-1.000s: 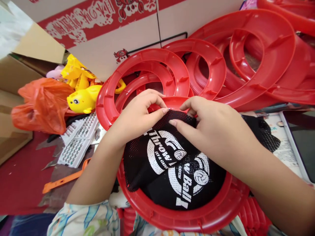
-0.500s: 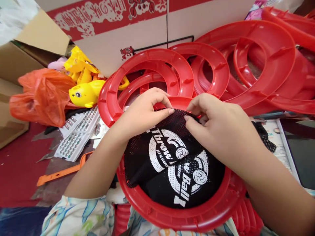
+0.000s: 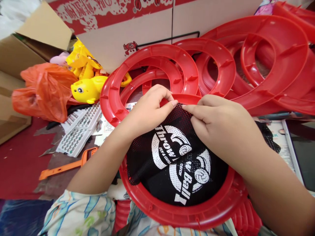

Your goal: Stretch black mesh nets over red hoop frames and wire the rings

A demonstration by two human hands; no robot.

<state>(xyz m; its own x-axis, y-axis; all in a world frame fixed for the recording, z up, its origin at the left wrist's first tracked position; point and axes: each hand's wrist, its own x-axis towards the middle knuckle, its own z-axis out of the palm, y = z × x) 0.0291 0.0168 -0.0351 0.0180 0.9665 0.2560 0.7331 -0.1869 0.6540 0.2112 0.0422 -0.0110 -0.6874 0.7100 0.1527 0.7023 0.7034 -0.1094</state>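
A red plastic ring (image 3: 177,213) rests on my lap, with black mesh fabric (image 3: 145,154) printed in white "Throw Ball" lettering lying across it. Two printed emblems show, one partly covered by an overlapping fold of the mesh. My left hand (image 3: 155,105) pinches the far edge of the mesh between thumb and fingers, near the ring's far rim. Close beside it, my right hand (image 3: 216,121) has its fingers bent against the same edge, index fingertip on the mesh. What lies under the right hand's curled fingers is hidden.
Several red rings (image 3: 157,52) are piled beyond my hands. At left are an orange plastic bag (image 3: 46,91), a yellow toy (image 3: 86,90), trays of small round parts (image 3: 78,131) and an orange handle-like piece (image 3: 66,167). A tablet-like device (image 3: 302,147) lies at right.
My right hand has shifted its fingers along the mesh edge toward my left hand, its index finger now stretched forward. My left hand keeps its pinch. The view has shifted slightly.
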